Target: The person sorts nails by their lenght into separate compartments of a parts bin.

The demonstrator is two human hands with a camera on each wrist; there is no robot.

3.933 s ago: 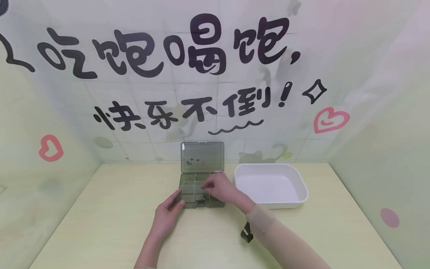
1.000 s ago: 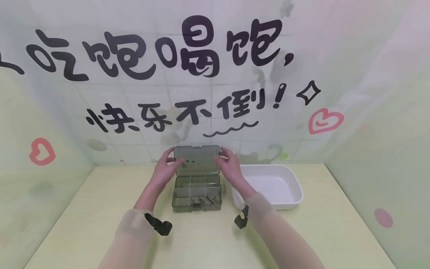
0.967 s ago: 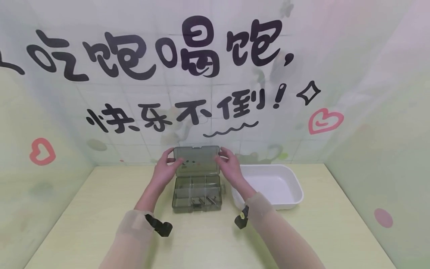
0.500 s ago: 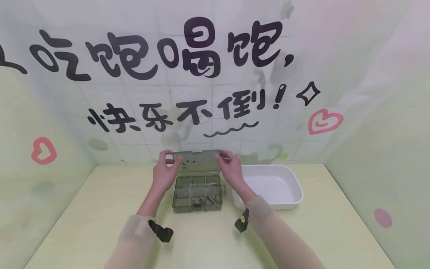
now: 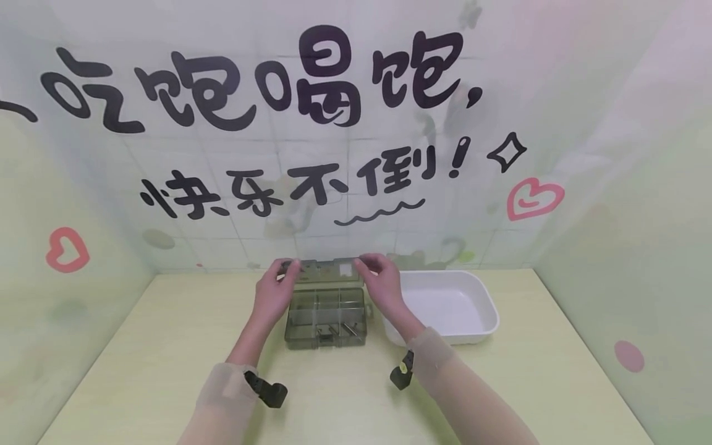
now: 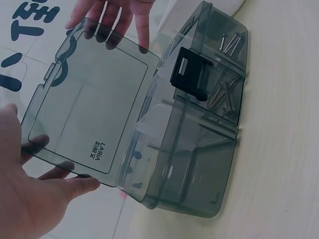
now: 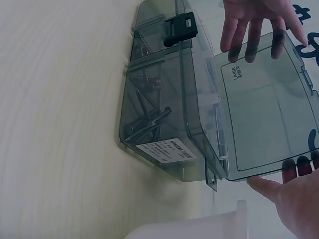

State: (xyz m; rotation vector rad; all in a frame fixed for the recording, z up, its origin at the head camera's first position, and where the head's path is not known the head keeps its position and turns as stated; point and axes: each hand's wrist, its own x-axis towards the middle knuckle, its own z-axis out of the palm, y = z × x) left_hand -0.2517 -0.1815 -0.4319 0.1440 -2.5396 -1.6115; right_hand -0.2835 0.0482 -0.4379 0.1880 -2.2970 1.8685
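Observation:
A smoky translucent compartment box [image 5: 300,342] stands on the table with its hinged lid [image 5: 328,272] raised and leaning forward over the back. My left hand [image 5: 271,295] grips the lid's left edge between thumb and fingers. At the opposite edge, my right hand [image 5: 386,287] holds the lid the same way. Screws [image 6: 231,44] lie in a front compartment, with coarser screws [image 6: 223,97] in the middle one, seen in the left wrist view. Longer metal bolts [image 7: 149,124] rest in the right-hand compartment. A black latch [image 6: 187,74] hangs at the box front.
A white tray [image 5: 488,334] stands just right of the box, partly behind my right forearm. Behind the box rises a printed wall [image 5: 245,244], close to the lid. Black wrist cameras [image 5: 267,390] sit on both cuffs over the pale table [image 5: 334,402].
Earlier my right hand was in the compartments and my left at the box's side. Both hands then took the lid's edges, and the lid has tipped forward from upright.

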